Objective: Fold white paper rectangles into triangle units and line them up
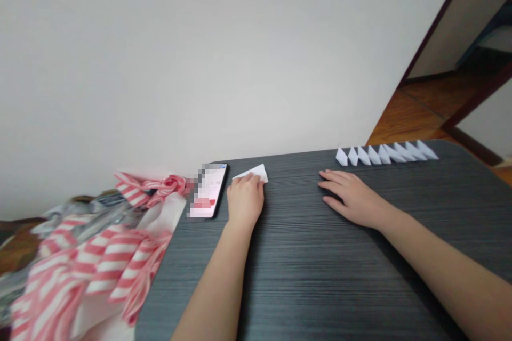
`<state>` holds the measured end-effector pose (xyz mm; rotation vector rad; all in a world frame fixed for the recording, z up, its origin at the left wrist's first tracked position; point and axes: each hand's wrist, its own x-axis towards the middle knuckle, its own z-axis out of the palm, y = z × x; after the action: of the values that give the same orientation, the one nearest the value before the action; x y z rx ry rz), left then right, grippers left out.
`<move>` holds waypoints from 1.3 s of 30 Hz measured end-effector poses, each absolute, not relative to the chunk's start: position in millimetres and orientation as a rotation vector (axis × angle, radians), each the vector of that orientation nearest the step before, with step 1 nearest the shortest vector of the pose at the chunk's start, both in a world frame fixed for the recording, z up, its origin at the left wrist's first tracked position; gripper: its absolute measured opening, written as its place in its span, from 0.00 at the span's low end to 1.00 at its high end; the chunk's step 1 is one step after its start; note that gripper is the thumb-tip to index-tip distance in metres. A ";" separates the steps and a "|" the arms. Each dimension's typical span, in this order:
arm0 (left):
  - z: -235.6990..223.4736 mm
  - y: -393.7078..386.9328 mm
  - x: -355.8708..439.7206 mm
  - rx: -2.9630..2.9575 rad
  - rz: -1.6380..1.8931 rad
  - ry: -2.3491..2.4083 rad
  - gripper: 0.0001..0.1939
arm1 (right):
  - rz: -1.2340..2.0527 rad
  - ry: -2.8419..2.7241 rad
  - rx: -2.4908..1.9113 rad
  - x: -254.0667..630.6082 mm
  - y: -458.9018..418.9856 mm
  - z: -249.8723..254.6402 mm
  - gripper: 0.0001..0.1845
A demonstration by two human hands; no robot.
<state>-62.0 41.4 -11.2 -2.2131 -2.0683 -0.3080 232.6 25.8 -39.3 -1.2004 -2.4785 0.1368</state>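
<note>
In the head view, the person's bare left hand (245,200) lies over the flat, white, folded piece of paper (261,171) near the far edge of the dark grey, wood-grained table (296,277). Its fingers are bent and cover the paper's near side, so I cannot tell whether they pinch it or only press on it. The black-edged, slab-shaped phone (216,186) lies just left of that hand. The bare right hand (356,200), fingers loosely spread, holds nothing; beyond it stands the row of small, white, pointed folded-paper pieces (374,156). The step in hand seems to be handling the single paper; the next move probably calls for a sure grip on its edge, with the right hand free to help.
</note>
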 end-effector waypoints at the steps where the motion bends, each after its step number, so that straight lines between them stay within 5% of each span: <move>1: -10.9 41.5 -60.8 -2.226 -0.325 -2.063 0.15 | 0.137 -2.478 -1.203 232.4 25.4 -38.7 0.19; 6: -6.9 38.2 -54.0 -2.267 -0.739 -2.104 0.17 | 0.162 -2.455 -1.215 231.8 24.4 -35.6 0.18; 16: -24.6 23.0 -24.4 -2.507 -2.287 -2.545 0.19 | 0.549 -2.176 -1.199 217.5 17.7 -20.4 0.15; 23: -26.9 17.9 -13.3 -2.903 -2.135 -2.498 0.19 | 1.319 -1.750 -1.167 201.8 7.5 -19.0 0.06; 39: -19.2 15.6 -9.5 -3.076 -2.124 -2.421 0.20 | 1.413 -1.522 -1.165 201.9 11.5 -24.1 0.07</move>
<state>-9.5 15.6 -19.2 -3.0763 -2.4207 -2.1237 201.9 11.5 -24.1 -1.1646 -1.5220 1.4128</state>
